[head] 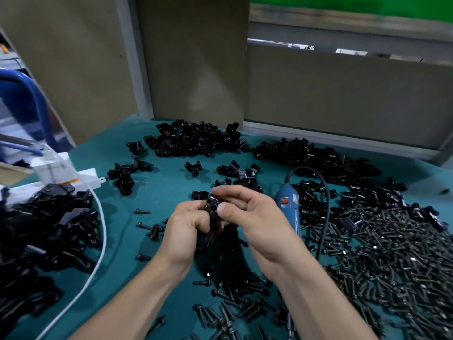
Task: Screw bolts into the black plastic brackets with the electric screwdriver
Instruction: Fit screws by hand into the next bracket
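Note:
My left hand (186,231) and my right hand (247,217) meet above the middle of the teal table (152,192), and both grip one black plastic bracket (213,204) between them. My right thumb presses on its top. A bolt shank seems to stick out below the bracket, partly hidden by my fingers. The blue electric screwdriver (289,207) lies flat on the table just right of my right hand, with nothing holding it. Its black cable (324,207) loops to the right.
Heaps of black brackets lie at the back (193,138), back right (313,155) and left (46,231). A large pile of black bolts (392,253) covers the right side, with loose bolts (230,307) near my forearms. A white cord (99,241) curves along the left. Cardboard panels (343,99) stand behind.

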Demonstrator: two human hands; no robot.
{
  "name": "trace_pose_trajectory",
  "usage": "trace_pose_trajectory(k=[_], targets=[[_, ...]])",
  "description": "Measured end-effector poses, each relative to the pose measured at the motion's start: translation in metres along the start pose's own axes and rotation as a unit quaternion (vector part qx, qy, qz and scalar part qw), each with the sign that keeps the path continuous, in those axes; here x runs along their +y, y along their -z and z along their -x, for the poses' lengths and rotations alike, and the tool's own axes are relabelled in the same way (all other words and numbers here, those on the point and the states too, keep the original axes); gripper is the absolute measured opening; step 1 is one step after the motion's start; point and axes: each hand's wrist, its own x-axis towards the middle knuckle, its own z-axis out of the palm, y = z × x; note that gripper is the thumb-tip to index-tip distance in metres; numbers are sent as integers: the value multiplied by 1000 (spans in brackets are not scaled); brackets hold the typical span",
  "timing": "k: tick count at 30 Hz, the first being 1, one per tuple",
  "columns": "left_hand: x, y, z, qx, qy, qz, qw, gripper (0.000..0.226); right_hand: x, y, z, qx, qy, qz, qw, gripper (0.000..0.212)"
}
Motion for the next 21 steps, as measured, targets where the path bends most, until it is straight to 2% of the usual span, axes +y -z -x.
trace_pose_trajectory(k=[2,6,10,15,18,21], targets=[[-2,2,1,-2,8,22,1000,46,-1,3,-1,-33,-3,10,999,32],[-7,3,-1,-31,38,113,992,65,-5,10,0,-82,15,107,991,42],[-4,6,-1,-81,52,190,977,57,-4,11,1,-77,18,163,984,47],[3,5,1,-113,45,219,968,51,-8,10,-2,-78,25,219,972,46],[5,6,2,-122,71,226,964,58,-13,15,0,-79,26,226,971,44],[4,7,3,-111,88,215,966,71,-12,16,0,-75,37,283,955,43]])
